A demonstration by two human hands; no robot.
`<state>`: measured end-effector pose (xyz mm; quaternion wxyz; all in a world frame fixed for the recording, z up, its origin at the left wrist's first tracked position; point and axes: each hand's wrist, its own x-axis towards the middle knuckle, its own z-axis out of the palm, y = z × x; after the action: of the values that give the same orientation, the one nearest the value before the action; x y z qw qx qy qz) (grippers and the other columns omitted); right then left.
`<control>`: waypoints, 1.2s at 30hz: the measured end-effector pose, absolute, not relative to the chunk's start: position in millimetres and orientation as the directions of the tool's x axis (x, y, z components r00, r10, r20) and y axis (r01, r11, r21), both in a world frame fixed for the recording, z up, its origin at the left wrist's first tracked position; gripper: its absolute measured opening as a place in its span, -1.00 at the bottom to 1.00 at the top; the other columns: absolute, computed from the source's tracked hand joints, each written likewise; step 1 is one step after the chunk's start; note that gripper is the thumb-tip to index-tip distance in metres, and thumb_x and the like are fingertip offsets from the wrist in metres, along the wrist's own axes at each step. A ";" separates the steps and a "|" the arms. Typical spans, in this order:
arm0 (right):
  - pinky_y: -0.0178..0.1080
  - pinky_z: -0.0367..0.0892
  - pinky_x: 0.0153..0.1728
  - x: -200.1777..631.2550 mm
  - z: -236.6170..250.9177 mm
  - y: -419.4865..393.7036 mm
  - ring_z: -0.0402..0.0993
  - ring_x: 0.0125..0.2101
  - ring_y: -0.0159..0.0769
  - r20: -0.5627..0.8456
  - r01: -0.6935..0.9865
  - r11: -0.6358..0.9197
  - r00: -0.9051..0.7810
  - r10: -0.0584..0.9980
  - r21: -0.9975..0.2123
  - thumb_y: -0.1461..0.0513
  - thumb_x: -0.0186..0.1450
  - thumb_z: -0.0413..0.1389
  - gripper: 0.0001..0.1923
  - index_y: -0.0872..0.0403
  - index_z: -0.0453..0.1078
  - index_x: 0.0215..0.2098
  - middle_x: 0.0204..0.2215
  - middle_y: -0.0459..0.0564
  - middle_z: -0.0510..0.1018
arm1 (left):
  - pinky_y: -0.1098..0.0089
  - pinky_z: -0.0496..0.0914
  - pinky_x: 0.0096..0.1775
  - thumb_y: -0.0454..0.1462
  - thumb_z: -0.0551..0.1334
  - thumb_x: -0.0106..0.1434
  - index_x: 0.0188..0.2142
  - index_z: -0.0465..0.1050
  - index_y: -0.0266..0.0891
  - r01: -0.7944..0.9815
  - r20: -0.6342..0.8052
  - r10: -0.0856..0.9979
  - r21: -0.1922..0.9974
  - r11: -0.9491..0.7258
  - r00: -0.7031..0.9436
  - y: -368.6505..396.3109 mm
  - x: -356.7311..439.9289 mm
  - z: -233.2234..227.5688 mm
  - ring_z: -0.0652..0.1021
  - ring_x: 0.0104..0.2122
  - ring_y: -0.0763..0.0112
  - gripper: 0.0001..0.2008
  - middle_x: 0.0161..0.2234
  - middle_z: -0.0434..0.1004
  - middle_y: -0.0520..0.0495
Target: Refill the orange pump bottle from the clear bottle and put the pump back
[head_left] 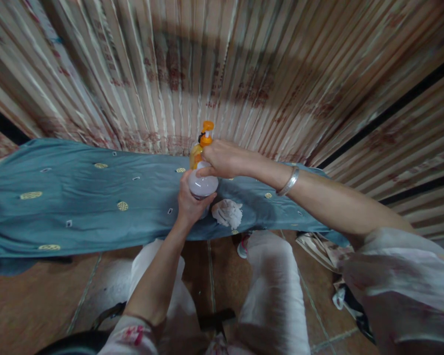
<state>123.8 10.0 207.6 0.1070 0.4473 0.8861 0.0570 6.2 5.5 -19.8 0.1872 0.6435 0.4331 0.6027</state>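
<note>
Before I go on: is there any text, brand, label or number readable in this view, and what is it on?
None can be read.
Pale bottle, held by left hand and right hand: no legible label.
Orange pump bottle behind it: label hidden.
Striped curtain: reddish marks, too blurred.
Blue cloth: patterns only.

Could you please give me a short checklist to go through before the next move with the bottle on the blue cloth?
1. Left hand has a grip on the pale bottle: ok.
2. Right hand on the bottle's top: ok.
3. Orange pump bottle standing upright just behind: ok.
4. Crumpled white wad lies beside the bottle, apart from both hands: ok.
5. Bottle cap open or shut: cannot tell, hidden by the right hand.
6. Blue cloth dry under the bottle: cannot tell.
</note>
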 end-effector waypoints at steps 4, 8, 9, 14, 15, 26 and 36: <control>-0.10 0.36 -0.02 126.5 209.0 14.1 0.56 0.00 -0.01 -0.163 0.764 0.623 -0.602 0.782 0.168 0.08 0.43 0.19 -0.64 0.20 0.58 -0.01 -0.06 0.24 0.68 | 0.16 0.49 0.12 0.05 0.55 0.02 0.30 0.15 -0.16 0.335 0.614 0.783 0.763 -0.553 -0.104 4.6 6.2 -18.9 0.56 0.13 0.05 -0.02 0.20 0.45 -0.25; -0.13 0.33 -0.01 128.3 210.8 16.4 0.54 0.03 -0.06 -0.187 0.741 0.656 -0.631 0.753 0.145 0.18 0.37 0.26 -0.67 0.16 0.56 0.05 -0.01 0.17 0.66 | 0.16 0.49 0.13 0.07 0.55 0.01 0.29 0.16 -0.17 0.331 0.614 0.781 0.764 -0.554 -0.109 5.0 5.8 -18.5 0.55 0.14 0.05 -0.02 0.21 0.44 -0.25; -0.15 0.32 -0.01 128.5 211.2 16.1 0.53 0.04 -0.07 -0.194 0.736 0.663 -0.636 0.747 0.139 0.21 0.36 0.28 -0.66 0.14 0.55 0.08 0.01 0.14 0.66 | 0.16 0.48 0.13 0.08 0.55 0.01 0.28 0.16 -0.18 0.329 0.613 0.782 0.766 -0.553 -0.111 5.3 5.8 -18.5 0.55 0.14 0.06 -0.01 0.20 0.44 -0.25; -0.16 0.33 -0.06 126.7 210.9 11.6 0.55 0.03 -0.04 -0.174 0.771 0.620 -0.597 0.783 0.148 0.09 0.37 0.28 -0.51 0.19 0.48 0.16 0.05 0.23 0.64 | 0.15 0.48 0.13 0.08 0.55 0.01 0.28 0.16 -0.17 0.318 0.599 0.793 0.778 -0.542 -0.114 6.3 6.4 -18.0 0.56 0.13 0.07 -0.02 0.20 0.45 -0.25; -0.15 0.34 -0.07 126.0 210.6 10.9 0.55 0.02 -0.02 -0.157 0.786 0.596 -0.576 0.802 0.163 0.04 0.40 0.23 -0.51 0.23 0.49 0.13 0.03 0.28 0.64 | 0.14 0.47 0.14 0.07 0.55 0.01 0.28 0.17 -0.17 0.316 0.600 0.791 0.778 -0.543 -0.117 6.3 6.7 -17.7 0.55 0.15 0.06 -0.03 0.20 0.45 -0.25; -0.16 0.33 -0.01 124.8 216.1 11.5 0.54 0.06 -0.09 -0.215 0.747 0.647 -0.614 0.759 0.151 0.14 0.38 0.26 -0.55 0.15 0.48 0.19 0.09 0.19 0.63 | 0.13 0.46 0.16 0.05 0.55 -0.01 0.29 0.16 -0.16 0.315 0.595 0.794 0.783 -0.537 -0.124 5.1 7.5 -16.8 0.53 0.17 0.02 -0.01 0.21 0.43 -0.26; -0.11 0.36 -0.01 121.8 217.4 9.2 0.55 0.05 -0.01 -0.201 0.741 0.638 -0.606 0.770 0.209 0.16 0.41 0.24 -0.63 0.19 0.54 0.11 0.02 0.25 0.65 | 0.14 0.48 0.14 0.04 0.56 0.00 0.28 0.16 -0.18 0.318 0.599 0.793 0.778 -0.542 -0.113 5.5 7.8 -16.6 0.56 0.15 0.05 -0.02 0.20 0.45 -0.25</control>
<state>121.8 9.2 217.4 0.1368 0.4225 0.8945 0.0524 7.8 5.5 -16.6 0.1960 0.6363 0.4365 0.6051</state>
